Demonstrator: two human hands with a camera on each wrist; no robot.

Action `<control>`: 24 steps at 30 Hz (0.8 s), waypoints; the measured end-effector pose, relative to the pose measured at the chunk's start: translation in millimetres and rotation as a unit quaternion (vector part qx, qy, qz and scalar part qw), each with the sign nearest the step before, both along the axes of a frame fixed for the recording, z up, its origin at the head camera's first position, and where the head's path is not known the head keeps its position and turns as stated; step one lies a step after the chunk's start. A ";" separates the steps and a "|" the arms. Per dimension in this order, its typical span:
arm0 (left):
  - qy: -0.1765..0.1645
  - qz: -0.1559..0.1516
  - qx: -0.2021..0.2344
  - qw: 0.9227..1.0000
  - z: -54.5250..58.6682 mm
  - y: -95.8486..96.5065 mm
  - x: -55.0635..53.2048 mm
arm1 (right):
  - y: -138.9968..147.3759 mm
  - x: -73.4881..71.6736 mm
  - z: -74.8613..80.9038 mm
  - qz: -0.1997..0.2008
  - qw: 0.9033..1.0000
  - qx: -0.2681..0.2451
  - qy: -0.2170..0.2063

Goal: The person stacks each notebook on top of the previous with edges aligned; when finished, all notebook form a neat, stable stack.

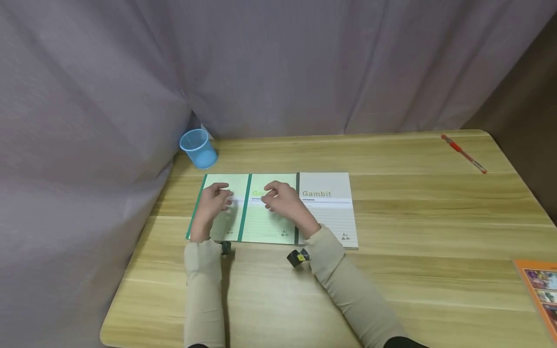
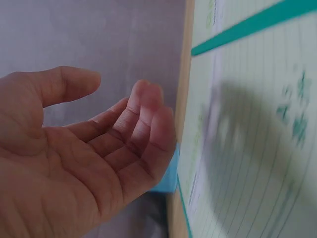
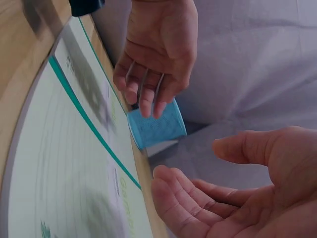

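Note:
Three notebooks lie side by side on the table: a green left notebook (image 1: 217, 224), a green middle notebook (image 1: 265, 229) and a grey right notebook (image 1: 326, 222) printed "Gambit". My left hand (image 1: 211, 205) hovers over the left notebook, fingers loosely bent, and its palm (image 2: 74, 168) shows nothing held in the left wrist view. Over the middle notebook, my right hand (image 1: 287, 200) hangs with relaxed fingers, thumb apart from them. The right wrist view shows this right hand (image 3: 233, 188) with nothing in it, facing the left hand (image 3: 161, 49). Shadows fall on both green covers.
A blue mesh cup (image 1: 201, 150) stands at the table's back left corner. Toward the back right lies a red pen (image 1: 463, 153). An orange-bordered printed sheet or book (image 1: 539, 290) sits at the right edge. Grey curtains (image 1: 278, 67) hang behind the wooden table (image 1: 426, 222).

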State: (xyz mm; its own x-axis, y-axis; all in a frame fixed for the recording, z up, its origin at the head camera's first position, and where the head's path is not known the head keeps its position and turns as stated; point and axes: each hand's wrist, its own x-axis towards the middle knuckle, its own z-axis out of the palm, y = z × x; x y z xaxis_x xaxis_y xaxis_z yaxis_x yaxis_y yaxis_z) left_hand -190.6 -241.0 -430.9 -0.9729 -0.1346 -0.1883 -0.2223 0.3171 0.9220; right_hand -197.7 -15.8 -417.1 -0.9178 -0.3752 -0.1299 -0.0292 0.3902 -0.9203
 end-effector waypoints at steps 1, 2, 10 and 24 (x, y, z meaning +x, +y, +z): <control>-0.002 0.000 0.000 1.000 0.7 -3.7 0.7 | -4.0 0.7 -0.6 0.003 1.000 0.003 -0.001; -0.005 -0.002 0.001 1.000 1.3 -7.7 1.8 | -7.7 1.4 -1.1 0.006 1.000 0.005 -0.003; -0.016 -0.002 -0.025 1.000 5.8 -42.2 11.5 | -32.2 4.2 -9.6 0.035 0.999 -0.008 -0.024; -0.030 0.012 -0.012 0.999 11.5 -73.9 20.6 | -56.2 -4.8 -23.0 0.051 0.998 0.018 -0.038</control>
